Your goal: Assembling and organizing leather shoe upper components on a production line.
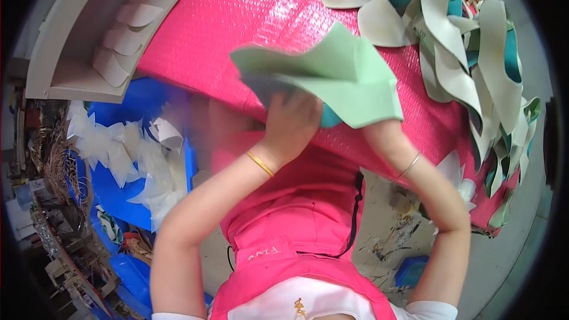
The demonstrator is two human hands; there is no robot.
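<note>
By the left hand (pixel 294 117), a bent pale green sheet (pixel 368 86) is pinched at its near edge, up over the pink covering (pixel 198 38)! Rightward, the right hand (pixel 382 136) is half hidden beneath it, its grip impossible to tell.

Short pale lettering (pixel 264 254) stands on the pink apron (pixel 296 222)

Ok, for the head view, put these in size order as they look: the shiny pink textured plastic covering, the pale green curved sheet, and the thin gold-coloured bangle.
1. Shiny pink textured plastic covering
2. Pale green curved sheet
3. Thin gold-coloured bangle
</note>
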